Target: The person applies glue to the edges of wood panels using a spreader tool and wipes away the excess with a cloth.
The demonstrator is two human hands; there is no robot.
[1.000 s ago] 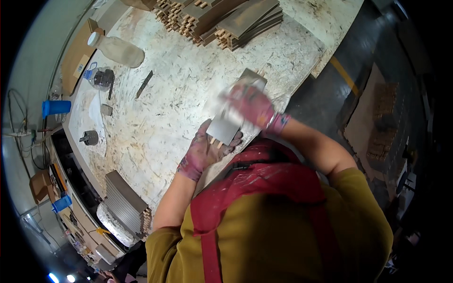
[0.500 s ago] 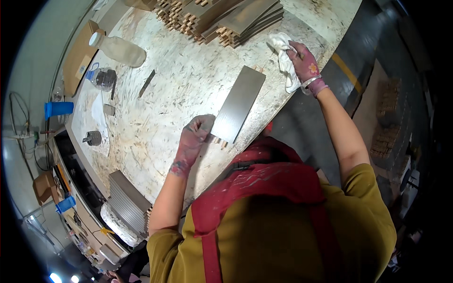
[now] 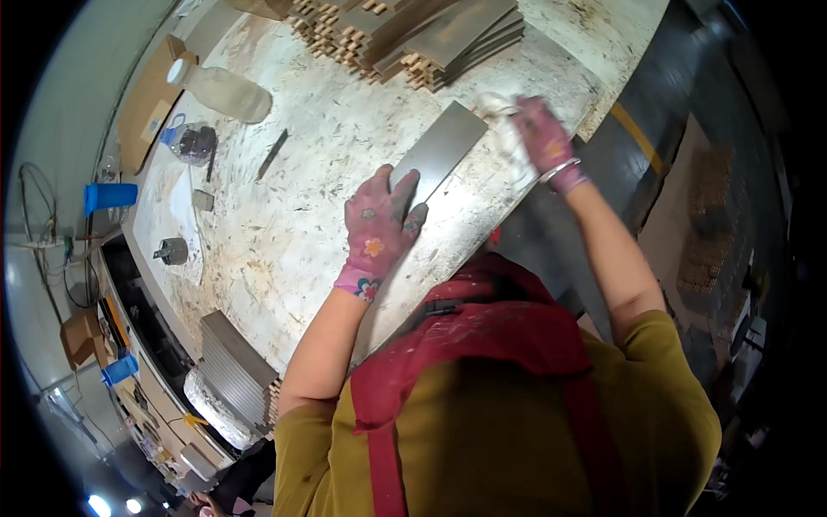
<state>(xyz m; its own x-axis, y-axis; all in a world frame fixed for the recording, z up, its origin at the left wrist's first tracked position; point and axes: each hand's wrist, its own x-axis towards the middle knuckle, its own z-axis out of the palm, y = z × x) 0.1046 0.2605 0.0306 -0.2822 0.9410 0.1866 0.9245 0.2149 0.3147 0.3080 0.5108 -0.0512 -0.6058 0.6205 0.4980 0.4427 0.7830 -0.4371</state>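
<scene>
A flat grey board [image 3: 455, 140] lies slantwise on the worktable [image 3: 314, 172], close to its near edge. My left hand [image 3: 383, 220], in a pink flowered glove with darkened fingertips, rests across the board's lower part. Its fingers are apart and hide that end. At the board's upper right, my right hand [image 3: 543, 138], in a matching glove, is closed on a white cloth [image 3: 514, 155]. The cloth and fingers are smeared by motion, and I cannot tell whether the cloth touches the board.
Stacked boards with wooden tabs [image 3: 465, 34] stand at the far side. A cloudy bottle [image 3: 228, 92], a cut-down plastic jug [image 3: 191, 142] and a dark flat strip [image 3: 273, 155] are on the left. Another board stack [image 3: 233, 362] stands lower left, near a blue container [image 3: 110, 198].
My left hand has gone from pinching the board's lower left edge to lying spread over it. The board has shifted slightly. My right hand and the cloth have moved left and slightly down.
</scene>
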